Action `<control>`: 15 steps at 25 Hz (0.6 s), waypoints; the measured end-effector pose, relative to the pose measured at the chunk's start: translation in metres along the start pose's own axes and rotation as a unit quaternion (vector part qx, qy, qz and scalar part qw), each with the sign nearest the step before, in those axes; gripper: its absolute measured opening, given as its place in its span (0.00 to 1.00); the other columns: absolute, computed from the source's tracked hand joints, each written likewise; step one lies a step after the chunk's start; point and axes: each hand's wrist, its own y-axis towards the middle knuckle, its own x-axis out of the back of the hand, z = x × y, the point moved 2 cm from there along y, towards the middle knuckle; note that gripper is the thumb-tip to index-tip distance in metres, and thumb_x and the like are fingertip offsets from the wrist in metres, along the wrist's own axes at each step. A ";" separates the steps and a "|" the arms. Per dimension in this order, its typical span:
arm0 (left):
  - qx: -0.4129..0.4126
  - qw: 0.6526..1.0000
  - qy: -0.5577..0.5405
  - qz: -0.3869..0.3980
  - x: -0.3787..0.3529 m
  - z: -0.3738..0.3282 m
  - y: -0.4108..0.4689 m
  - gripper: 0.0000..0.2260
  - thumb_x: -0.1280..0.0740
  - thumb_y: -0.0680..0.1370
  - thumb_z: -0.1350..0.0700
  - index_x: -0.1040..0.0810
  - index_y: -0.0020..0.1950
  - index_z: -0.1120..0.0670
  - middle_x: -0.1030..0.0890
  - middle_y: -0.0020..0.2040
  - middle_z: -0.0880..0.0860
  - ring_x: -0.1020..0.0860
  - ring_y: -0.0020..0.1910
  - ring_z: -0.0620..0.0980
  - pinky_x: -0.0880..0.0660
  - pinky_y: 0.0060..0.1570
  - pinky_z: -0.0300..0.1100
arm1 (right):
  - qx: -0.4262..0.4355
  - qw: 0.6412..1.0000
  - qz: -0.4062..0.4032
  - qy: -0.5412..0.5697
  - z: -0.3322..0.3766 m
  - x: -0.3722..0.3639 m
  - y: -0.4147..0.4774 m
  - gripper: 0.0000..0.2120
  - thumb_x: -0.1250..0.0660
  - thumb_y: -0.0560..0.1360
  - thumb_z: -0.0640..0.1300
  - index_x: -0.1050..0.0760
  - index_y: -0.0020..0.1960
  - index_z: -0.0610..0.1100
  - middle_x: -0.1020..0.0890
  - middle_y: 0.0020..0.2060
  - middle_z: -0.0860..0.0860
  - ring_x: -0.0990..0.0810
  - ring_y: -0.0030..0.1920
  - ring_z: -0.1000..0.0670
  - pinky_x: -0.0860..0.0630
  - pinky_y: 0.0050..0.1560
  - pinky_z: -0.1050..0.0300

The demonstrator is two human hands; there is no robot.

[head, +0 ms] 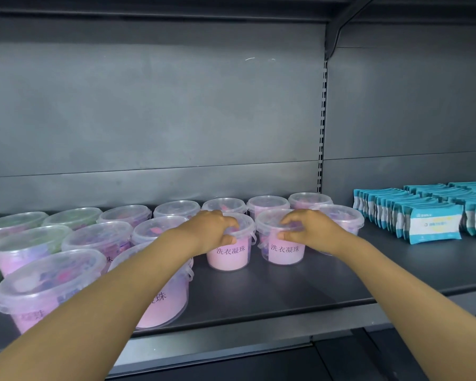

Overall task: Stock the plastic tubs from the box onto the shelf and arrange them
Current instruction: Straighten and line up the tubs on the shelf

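Several clear-lidded plastic tubs with pink labels stand in rows on the dark shelf (286, 292). My left hand (213, 229) grips the lid rim of one pink tub (228, 257) in the middle row. Beside it on the right, my right hand (307, 228) grips the lid of a second pink tub (285, 253). Both tubs stand upright on the shelf, a small gap between them. A large near tub (43, 287) sits at the front left, partly hidden by my left forearm. The box is out of view.
Green-tinted tubs (69, 217) stand at the far left. Rows of blue-and-white packets (429, 217) fill the shelf's right side. A slotted upright (322, 127) divides the back wall. Bare shelf surface lies in front of the two held tubs.
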 end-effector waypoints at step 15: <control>0.020 0.999 0.035 0.013 0.019 -0.024 0.013 0.19 0.43 0.80 0.46 0.31 0.67 0.55 0.27 0.66 0.56 0.29 0.63 0.55 0.33 0.56 0.41 | 0.003 0.998 -0.032 0.044 -0.003 0.031 -0.001 0.10 0.27 0.71 0.43 0.18 0.51 0.41 0.16 0.49 0.49 0.22 0.47 0.54 0.29 0.51 0.72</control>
